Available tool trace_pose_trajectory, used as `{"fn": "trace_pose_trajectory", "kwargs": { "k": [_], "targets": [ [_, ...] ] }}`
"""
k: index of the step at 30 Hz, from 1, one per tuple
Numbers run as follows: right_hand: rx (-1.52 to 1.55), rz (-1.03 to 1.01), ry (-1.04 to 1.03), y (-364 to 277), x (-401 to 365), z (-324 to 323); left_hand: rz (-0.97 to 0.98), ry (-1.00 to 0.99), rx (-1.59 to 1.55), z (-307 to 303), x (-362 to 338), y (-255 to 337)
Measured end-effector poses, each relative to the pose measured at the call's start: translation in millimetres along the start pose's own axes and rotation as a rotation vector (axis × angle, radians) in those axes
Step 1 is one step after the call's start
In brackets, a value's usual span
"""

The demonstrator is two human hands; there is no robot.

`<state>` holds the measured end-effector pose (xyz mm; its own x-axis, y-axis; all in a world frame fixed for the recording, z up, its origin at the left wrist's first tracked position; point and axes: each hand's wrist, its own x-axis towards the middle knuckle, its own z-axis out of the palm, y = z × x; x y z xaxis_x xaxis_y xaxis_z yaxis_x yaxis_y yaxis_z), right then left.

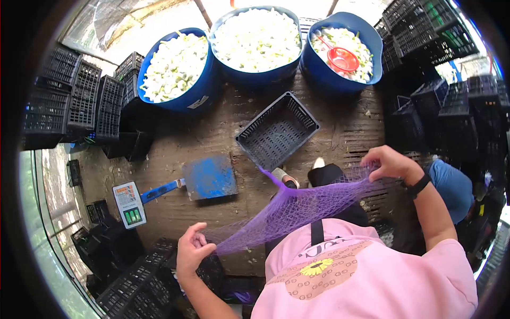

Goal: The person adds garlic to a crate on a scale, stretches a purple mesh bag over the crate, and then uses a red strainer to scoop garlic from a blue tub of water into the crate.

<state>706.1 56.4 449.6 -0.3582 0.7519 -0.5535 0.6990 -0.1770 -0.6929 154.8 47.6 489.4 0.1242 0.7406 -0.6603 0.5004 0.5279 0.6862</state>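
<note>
A purple mesh bag (pixel 289 210) is stretched wide between my two hands, its gathered tail hanging toward the crate. My left hand (pixel 195 245) grips one side of the mesh, thumb and fingers closed on it. On the opposite side, my right hand (pixel 390 164), with a black band at the wrist, pinches the other edge. The netting looks flat, with nothing visible inside. Just beyond it, an empty black plastic crate (pixel 278 130) rests on the floor near my feet.
Three blue tubs (pixel 197 102) of pale, green-tipped pieces stand at the back; a red strainer (pixel 342 59) lies in the right one. A platform scale (pixel 210 177) with its display (pixel 133 216) sits left. Black crates (pixel 82 95) are stacked on both sides. A blue-capped head (pixel 450 189) is at right.
</note>
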Motion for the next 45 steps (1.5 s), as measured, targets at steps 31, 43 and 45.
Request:
{"fn": "trace_pose_trajectory", "kwargs": {
  "k": [31,43,45],
  "targets": [
    [1.127,-0.077,-0.999,129.3,343.4,-151.5,-0.065,0.708,-1.342,251.2,-18.7,-52.4],
    [-0.373,0.087,-0.064,94.2,291.8,-80.7,-0.078,0.707,-1.555,182.3,114.5,-153.6],
    [0.044,0.147,0.208,159.3,308.7,-76.1,-0.003,0.665,-1.392,174.4,127.1,-140.8]
  ]
}}
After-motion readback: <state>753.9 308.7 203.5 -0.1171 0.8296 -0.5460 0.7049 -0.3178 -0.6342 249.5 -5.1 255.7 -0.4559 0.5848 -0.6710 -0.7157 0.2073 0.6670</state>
